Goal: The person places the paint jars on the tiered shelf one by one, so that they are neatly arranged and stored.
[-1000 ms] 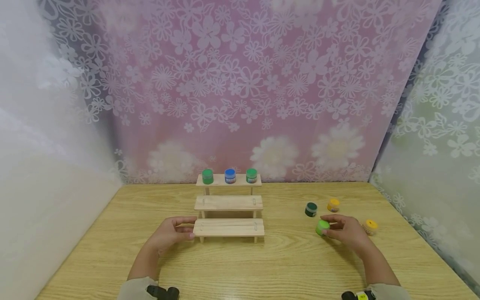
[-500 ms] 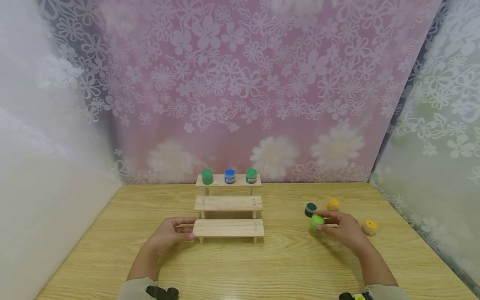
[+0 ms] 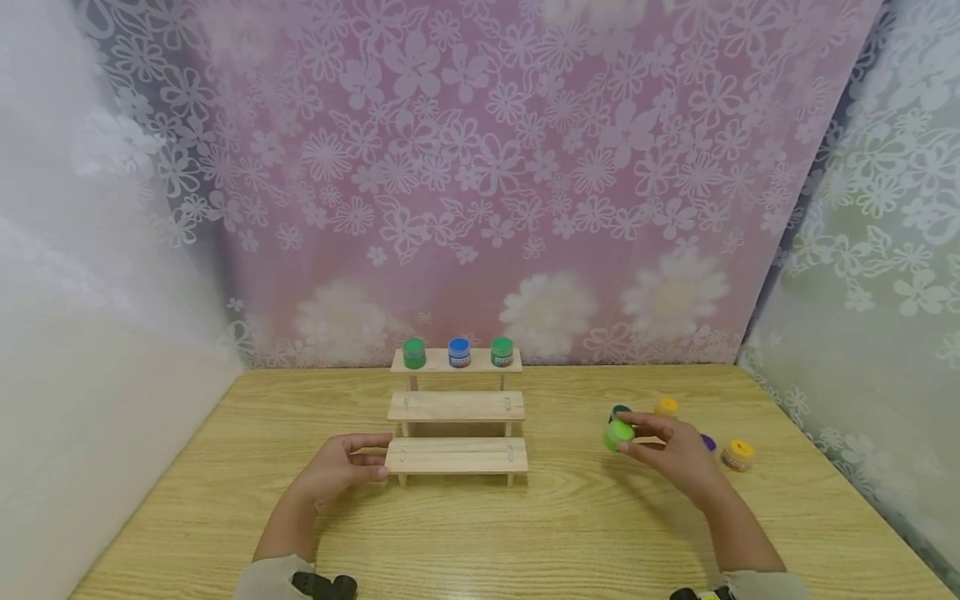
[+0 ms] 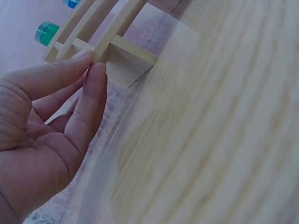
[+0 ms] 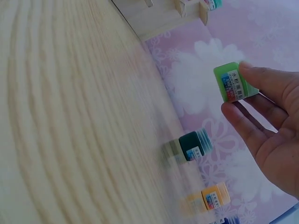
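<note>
A three-tier wooden display stand (image 3: 456,455) stands on the table, with a green paint jar (image 3: 414,353), a blue paint jar (image 3: 459,352) and another green paint jar (image 3: 502,352) along its top tier. My left hand (image 3: 347,469) pinches the left end of the lowest tier between thumb and fingers, as the left wrist view shows closely. Between the thumb and fingertips of my right hand (image 3: 672,457) is a light green paint jar (image 5: 230,84). That jar is raised off the table and tilted, with its printed label visible in the right wrist view.
Behind the right hand sits a dark green paint jar (image 5: 190,145), partly covered in the head view. A yellow jar (image 3: 667,407), a purple-lidded jar (image 3: 708,442) and a second yellow jar (image 3: 738,454) stand nearby. A flowered curtain (image 3: 480,183) hangs behind the table.
My right hand has lifted the light green jar and carried it left, past the front of the dark green jar. The purple lid has come into sight. My left hand stays at the stand.
</note>
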Demonstrator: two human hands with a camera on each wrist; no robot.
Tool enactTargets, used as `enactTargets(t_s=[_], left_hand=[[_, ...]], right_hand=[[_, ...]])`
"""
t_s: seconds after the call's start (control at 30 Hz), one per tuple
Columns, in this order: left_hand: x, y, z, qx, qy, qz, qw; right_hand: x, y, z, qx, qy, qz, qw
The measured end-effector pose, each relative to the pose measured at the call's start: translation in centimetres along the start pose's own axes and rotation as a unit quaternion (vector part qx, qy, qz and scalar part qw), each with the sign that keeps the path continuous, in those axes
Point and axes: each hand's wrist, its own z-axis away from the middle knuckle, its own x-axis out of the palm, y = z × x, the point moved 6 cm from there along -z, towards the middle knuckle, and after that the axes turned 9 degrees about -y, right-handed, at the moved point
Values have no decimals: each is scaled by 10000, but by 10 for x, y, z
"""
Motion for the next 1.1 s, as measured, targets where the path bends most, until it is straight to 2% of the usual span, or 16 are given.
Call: enactTargets(t_s=[0.33,0.6,1.1], left_hand=[[1,0,0,-20,54,16,10000],[2,1,1,-60,122,36,9999],[1,1,1,-89,159,46,9998]], right_hand=[[11,-20,0,-451,-15,-390,9982],[18,-33,-5,-892,31,-328,9955],[40,-46,-18,-963,-220,-339,9945]])
